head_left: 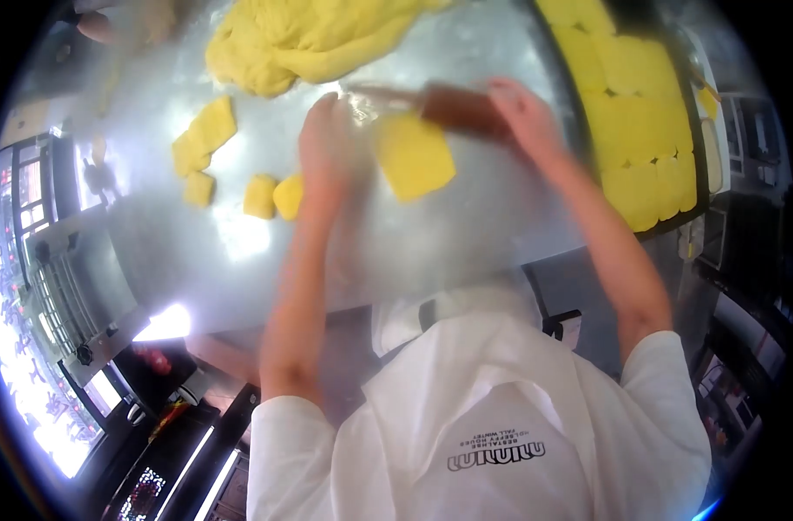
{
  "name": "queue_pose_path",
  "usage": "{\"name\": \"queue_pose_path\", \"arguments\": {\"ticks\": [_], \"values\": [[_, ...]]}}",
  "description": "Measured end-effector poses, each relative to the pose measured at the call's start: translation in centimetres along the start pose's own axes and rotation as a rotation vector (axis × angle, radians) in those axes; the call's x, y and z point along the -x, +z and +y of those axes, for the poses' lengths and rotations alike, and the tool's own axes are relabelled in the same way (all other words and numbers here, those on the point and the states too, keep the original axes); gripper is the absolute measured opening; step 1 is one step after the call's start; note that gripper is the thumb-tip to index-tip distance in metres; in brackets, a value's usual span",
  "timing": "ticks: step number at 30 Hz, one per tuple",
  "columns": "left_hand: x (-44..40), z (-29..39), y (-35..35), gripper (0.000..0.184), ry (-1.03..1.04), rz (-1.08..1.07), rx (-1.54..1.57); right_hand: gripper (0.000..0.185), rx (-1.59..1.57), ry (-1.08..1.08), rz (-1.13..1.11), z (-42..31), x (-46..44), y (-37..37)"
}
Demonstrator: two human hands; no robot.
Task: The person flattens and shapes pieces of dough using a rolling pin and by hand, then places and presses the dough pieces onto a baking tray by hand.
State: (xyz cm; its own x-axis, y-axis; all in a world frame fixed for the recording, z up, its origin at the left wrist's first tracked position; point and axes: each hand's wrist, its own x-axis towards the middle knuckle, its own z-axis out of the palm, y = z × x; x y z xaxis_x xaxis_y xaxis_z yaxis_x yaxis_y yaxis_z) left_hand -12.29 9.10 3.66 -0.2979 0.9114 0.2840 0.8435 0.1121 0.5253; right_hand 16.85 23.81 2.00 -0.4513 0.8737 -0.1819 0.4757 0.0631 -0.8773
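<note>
A brown rolling pin (466,110) lies across the far edge of a flat yellow dough piece (416,161) on the metal table. Around the pin's right end my right hand (527,117) is closed. My left hand (325,143) is close to the tip of the pin's thin left handle; motion blurs its fingers, so its grip is unclear. Just left of that wrist sit small dough lumps (259,196), one partly hidden by the forearm. Further left are more dough pieces (207,130). Beyond both hands rests a large yellow dough mass (301,39).
At the right, a dark-edged tray (702,178) holds flat yellow dough sheets (631,113) laid side by side. The metal table (396,243) ends just in front of my body. A metal machine with rollers (66,291) stands at the left. Part of another person's hand (97,28) shows at the upper left.
</note>
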Motion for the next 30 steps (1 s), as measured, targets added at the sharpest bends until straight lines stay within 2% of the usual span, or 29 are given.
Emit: {"name": "queue_pose_path", "arguments": {"ticks": [2, 4, 6, 7, 10, 13, 16, 19, 22, 25, 28, 30], "values": [[-0.6, 0.1, 1.7, 0.043, -0.142, -0.160, 0.231, 0.054, 0.156, -0.064, 0.171, 1.3, 1.2, -1.3], [-1.7, 2.4, 2.1, 0.045, -0.074, -0.240, 0.045, 0.053, 0.247, -0.059, 0.323, 2.0, 2.5, -2.0], [-2.7, 3.1, 2.3, 0.043, -0.215, -0.351, 0.031, 0.054, 0.275, 0.011, 0.446, 1.9, 3.6, -2.6], [-3.0, 3.3, 2.4, 0.042, -0.292, -0.409, 0.023, 0.055, 0.169, 0.117, 0.412, 1.1, 4.1, -2.8], [-3.8, 2.9, 1.9, 0.034, -0.266, -0.593, 0.053, 0.056, 0.074, 0.111, 0.461, 1.5, 4.3, -2.5], [-3.8, 2.7, 1.4, 0.029, -0.006, -0.572, 0.156, 0.056, 0.083, 0.105, 0.467, 1.6, 4.3, -2.5], [-2.2, 4.0, 1.2, 0.027, -0.209, -0.547, 0.199, 0.056, 0.127, 0.101, 0.482, 1.0, 4.4, -2.6], [-2.5, 5.2, 0.2, 0.025, -0.255, -0.556, 0.189, 0.054, 0.184, 0.072, 0.485, 1.6, 4.3, -2.6], [-1.9, 6.4, -1.5, 0.022, -0.166, -0.487, 0.282, 0.053, 0.208, 0.036, 0.492, 1.9, 4.2, -2.6], [-0.7, 10.8, -5.0, 0.020, -0.020, -0.428, 0.221, 0.052, 0.228, 0.029, 0.499, 2.8, 3.9, -2.5], [2.5, 11.5, -5.3, 0.031, 0.341, -0.322, 0.119, 0.052, 0.206, 0.030, 0.474, 2.8, 4.0, -2.9], [5.3, 12.0, -3.2, 0.042, 0.419, -0.318, 0.124, 0.053, 0.156, 0.031, 0.452, 2.8, 3.9, -3.1]]}}
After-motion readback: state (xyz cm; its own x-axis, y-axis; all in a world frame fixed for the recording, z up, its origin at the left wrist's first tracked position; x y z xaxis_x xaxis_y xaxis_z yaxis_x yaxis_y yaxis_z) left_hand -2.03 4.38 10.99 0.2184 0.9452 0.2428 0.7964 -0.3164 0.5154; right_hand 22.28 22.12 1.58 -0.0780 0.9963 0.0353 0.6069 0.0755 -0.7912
